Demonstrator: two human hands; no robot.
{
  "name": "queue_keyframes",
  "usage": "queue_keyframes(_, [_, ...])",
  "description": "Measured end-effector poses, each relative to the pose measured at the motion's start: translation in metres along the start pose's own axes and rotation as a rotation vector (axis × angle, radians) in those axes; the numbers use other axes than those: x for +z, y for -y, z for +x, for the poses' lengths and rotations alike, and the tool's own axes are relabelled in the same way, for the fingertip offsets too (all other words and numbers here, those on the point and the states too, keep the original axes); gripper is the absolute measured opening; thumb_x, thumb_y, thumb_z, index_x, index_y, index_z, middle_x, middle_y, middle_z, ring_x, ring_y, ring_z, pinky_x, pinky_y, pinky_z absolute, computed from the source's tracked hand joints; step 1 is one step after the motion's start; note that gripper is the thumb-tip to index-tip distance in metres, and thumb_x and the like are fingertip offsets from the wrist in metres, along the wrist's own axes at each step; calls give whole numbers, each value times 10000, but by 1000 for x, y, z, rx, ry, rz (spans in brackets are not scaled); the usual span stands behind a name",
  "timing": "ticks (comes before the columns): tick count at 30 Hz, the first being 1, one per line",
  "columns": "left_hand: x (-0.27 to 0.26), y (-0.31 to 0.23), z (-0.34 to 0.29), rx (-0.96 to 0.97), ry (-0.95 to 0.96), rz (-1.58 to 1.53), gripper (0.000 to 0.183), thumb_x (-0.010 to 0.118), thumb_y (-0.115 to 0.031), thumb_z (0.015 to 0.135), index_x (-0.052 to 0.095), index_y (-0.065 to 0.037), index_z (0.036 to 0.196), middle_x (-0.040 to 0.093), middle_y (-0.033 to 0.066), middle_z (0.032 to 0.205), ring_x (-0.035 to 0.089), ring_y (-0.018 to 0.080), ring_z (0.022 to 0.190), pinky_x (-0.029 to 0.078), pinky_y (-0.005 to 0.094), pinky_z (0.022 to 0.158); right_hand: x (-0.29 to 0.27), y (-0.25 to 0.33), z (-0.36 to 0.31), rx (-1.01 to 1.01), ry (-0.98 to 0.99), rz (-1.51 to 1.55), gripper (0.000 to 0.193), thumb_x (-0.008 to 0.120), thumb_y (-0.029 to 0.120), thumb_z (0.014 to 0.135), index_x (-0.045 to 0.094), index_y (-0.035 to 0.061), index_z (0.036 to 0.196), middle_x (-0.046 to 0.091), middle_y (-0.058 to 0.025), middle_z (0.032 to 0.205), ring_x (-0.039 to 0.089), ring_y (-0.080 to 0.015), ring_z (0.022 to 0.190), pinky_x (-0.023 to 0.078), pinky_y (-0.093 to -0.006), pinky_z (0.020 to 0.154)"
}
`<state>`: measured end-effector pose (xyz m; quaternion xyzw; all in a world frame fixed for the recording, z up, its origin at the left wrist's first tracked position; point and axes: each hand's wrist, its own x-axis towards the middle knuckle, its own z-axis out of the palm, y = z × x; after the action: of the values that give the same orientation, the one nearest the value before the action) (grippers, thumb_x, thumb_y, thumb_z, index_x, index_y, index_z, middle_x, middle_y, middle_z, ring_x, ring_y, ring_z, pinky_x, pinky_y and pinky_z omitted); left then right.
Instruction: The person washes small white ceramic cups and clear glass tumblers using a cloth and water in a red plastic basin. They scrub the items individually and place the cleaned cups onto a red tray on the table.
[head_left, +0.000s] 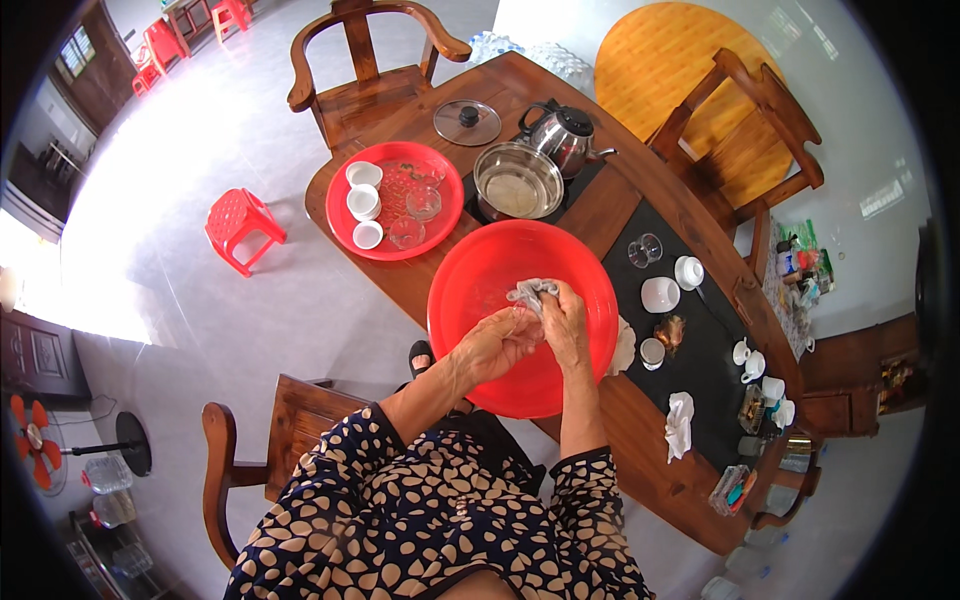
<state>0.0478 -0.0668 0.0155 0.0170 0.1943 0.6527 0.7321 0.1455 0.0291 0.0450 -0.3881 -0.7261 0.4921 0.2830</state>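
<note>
Over the big red basin (455, 285) my two hands are close together. My left hand (485, 348) is closed around a small clear glass cup (524, 328), partly hidden by the fingers. A crumpled grey cloth (533, 292) is gripped in my right hand (566, 326), at the cup's upper side. To the left, a red tray (335, 215) carries white cups (364, 203) and several clear glass cups (424, 203). Beyond the basin stand a steel pot (518, 183) and a steel kettle (567, 138).
The wooden table (610, 215) also bears a glass lid (467, 122), a white bowl (660, 294), a crumpled tissue (679, 426) and small teaware at the right end. Wooden chairs (375, 95) surround it. A red stool (243, 228) and a fan (35, 440) are on the left.
</note>
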Motion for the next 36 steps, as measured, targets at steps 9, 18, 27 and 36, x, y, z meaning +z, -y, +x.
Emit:
queue_keyframes(9, [-26, -20, 12, -18, 63, -102, 114, 521, -42, 876, 530, -84, 981, 603, 50, 959, 588, 153, 865, 501, 290, 752, 2, -71, -53, -53, 44, -754, 197, 586, 34, 734, 553, 33, 928, 497, -183, 1061, 544, -397, 824, 457, -476, 706])
queue_keyframes(18, [-50, -3, 27, 122, -136, -18, 168, 576, 6, 833, 575, -71, 982, 625, 59, 908, 607, 175, 851, 516, 322, 739, -2, 16, -56, -65, -34, 94, 412, 589, -116, 697, 554, 38, 1078, 562, -117, 1010, 580, -243, 909, 500, -315, 759])
queue_keyframes(27, [-19, 12, 17, 358, -120, 191, 196, 620, 28, 803, 591, -49, 981, 630, 39, 911, 611, 130, 801, 529, 277, 689, 11, 35, -26, -473, -85, -384, 305, 559, -85, 722, 572, 30, 1004, 549, -103, 975, 566, -262, 860, 483, -343, 733])
queue_keyframes(36, [-15, 5, 15, 332, -209, 64, 189, 630, -10, 812, 514, -113, 920, 617, 39, 859, 626, 173, 769, 529, 323, 600, 8, 15, -29, -123, -113, 54, 240, 529, -38, 787, 542, 6, 1023, 542, -115, 956, 560, -234, 886, 472, -329, 765])
